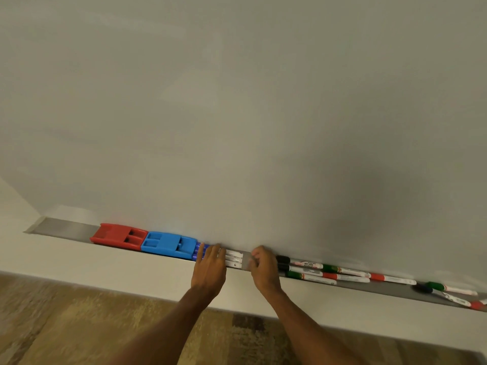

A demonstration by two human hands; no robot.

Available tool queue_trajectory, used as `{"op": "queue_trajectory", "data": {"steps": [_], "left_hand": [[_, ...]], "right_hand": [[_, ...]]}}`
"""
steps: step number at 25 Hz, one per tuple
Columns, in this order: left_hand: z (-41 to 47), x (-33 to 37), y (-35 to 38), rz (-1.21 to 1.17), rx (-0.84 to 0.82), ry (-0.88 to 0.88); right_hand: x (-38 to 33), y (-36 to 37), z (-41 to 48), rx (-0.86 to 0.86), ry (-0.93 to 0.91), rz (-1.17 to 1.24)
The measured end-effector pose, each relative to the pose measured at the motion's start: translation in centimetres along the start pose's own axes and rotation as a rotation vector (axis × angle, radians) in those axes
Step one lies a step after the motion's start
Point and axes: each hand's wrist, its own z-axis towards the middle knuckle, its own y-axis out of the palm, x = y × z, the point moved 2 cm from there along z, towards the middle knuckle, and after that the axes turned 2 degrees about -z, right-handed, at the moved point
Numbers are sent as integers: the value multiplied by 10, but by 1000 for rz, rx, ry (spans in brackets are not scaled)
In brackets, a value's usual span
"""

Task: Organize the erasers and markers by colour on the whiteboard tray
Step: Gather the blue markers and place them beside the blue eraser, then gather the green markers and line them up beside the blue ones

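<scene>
A red eraser (118, 236) and a blue eraser (168, 245) lie end to end on the grey whiteboard tray (63, 229). Right beside the blue eraser lie several blue-capped markers (233, 258), side by side. My left hand (209, 267) rests flat on them, fingers apart over the caps. My right hand (264, 270) is at their right end with curled fingers; I cannot see whether it grips anything. To its right lie black-capped markers (283, 262), green-capped ones (329, 268) and red-capped ones (376, 276) mixed together.
The white board (237, 114) rises directly behind the tray. More green, black and red markers (448, 289) lie loose at the tray's far right. Below the tray runs a pale wall strip, then a wooden floor (79, 325).
</scene>
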Motion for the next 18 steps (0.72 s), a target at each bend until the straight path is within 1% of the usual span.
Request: {"op": "queue_trajectory", "data": {"steps": [4,9,14,18], "left_hand": [[-7,41,13,-18,-31,49],[-14,93,31,-37,-101,84],[-16,134,45,-20,-160,72],[-17,160,52,13,-190,64]], "right_hand": [[42,-37,-7,-2,-86,-107],[103,-90,-21,53,-72,-290],[144,-121,-30,-25,-104,-537],[154,-128,-24,-79,-128,-585]]}}
